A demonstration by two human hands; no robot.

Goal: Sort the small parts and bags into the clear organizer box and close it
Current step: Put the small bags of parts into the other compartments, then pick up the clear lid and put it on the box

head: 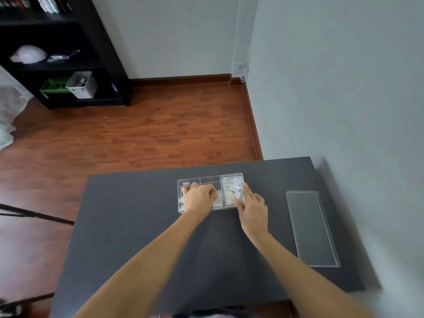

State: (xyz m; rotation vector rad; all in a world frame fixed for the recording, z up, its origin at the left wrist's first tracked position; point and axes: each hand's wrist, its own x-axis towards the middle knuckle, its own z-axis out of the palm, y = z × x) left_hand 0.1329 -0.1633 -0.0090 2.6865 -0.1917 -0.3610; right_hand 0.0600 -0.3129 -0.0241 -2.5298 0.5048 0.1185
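A clear organizer box point(207, 179) lies open on the dark table point(137, 214), divided into compartments. Small clear bags with labels point(230, 187) fill its right compartment. My left hand point(198, 198) rests over the box's left and middle compartments with the fingers curled; whether they grip a small bag there I cannot tell. The fingers of my right hand point(252, 208) are spread, their tips pressing on the bags at the right compartment's near corner. The box's clear flat lid point(312, 228) lies apart on the table to the right.
The table's far edge runs just behind the box, and a white wall point(344, 88) stands close on the right. Beyond is wooden floor point(149, 129) and a black shelf unit point(57, 53) at far left. A dark cable point(34, 214) crosses at left.
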